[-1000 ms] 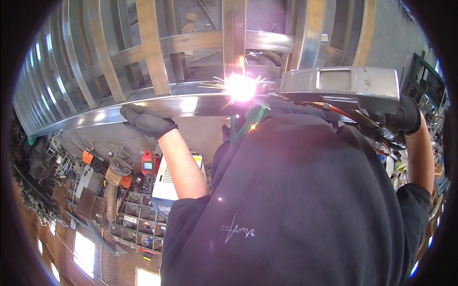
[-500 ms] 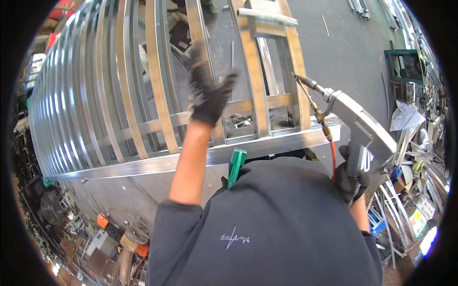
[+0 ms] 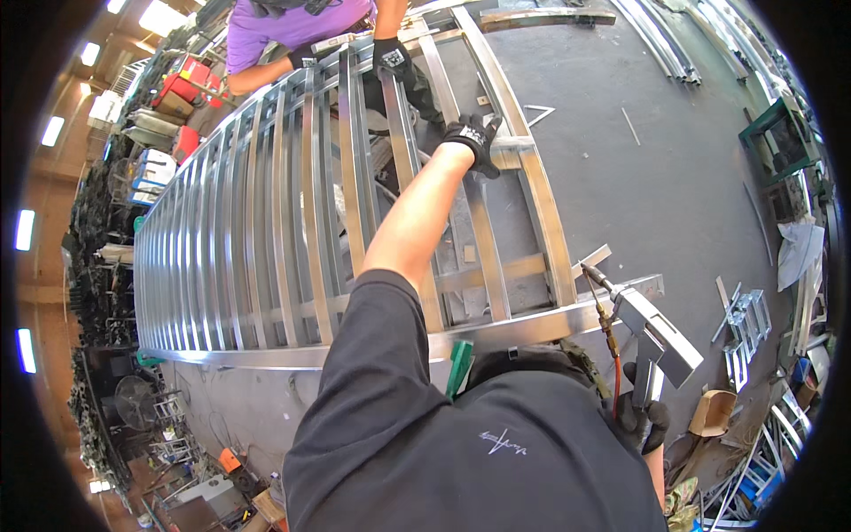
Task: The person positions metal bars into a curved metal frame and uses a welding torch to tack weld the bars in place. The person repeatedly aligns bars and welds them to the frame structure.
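Observation:
A long frame of shiny metal bars [image 3: 266, 248] lies flat in front of me. My left hand [image 3: 476, 139], in a black glove, reaches far out and grips a short metal crosspiece [image 3: 510, 146] near the frame's right rail. My right hand [image 3: 644, 419], also gloved, holds the grip of a grey welding gun [image 3: 656, 335] beside my hip; its nozzle points at the frame's near right corner without a spark. A green clamp handle [image 3: 460, 366] pokes up at the near rail.
Across the frame another person in a purple shirt [image 3: 292, 22] has a gloved hand [image 3: 391, 58] on a bar. Metal offcuts [image 3: 745, 319] and a cardboard box [image 3: 712, 412] lie at right. A green cart [image 3: 780, 133] stands far right. Cluttered shelves fill the left.
The weld spark seen a second ago is gone. My left hand has reached farther out along the frame and closed on the crosspiece; the welding gun has dropped lower at my right.

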Motion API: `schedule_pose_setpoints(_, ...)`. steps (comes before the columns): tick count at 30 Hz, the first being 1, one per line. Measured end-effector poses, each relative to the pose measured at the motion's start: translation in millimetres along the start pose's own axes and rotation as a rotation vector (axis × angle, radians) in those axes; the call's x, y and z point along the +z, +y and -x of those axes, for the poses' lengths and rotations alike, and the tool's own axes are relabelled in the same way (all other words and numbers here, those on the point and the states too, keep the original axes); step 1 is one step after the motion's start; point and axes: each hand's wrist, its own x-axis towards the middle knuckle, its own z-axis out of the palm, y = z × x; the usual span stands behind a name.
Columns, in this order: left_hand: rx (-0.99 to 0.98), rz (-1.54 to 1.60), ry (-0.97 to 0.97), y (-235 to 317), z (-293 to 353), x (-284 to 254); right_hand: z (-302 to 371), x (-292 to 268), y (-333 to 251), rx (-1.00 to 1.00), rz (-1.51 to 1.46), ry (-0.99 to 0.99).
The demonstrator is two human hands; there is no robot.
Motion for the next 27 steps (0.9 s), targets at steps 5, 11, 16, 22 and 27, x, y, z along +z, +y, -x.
schedule_pose_setpoints(5,0.06,0.171,0.147,-31,55,41,28,-73,-5,-0.062,0.0,0.088)
schedule_pose_setpoints(11,-0.099,0.125,0.181,-59,258,60,7,-76,-25,0.032,-0.079,-0.1)
schedule_pose_setpoints(16,-0.259,0.055,0.185,-69,376,111,-15,-68,-8,0.193,-0.021,-0.14)
schedule_pose_setpoints(22,-0.151,0.057,0.089,-75,374,158,-21,-48,28,0.387,0.148,-0.047)
schedule_pose_setpoints(27,0.062,0.011,0.092,-76,341,178,-18,-44,74,0.403,0.17,-0.109)
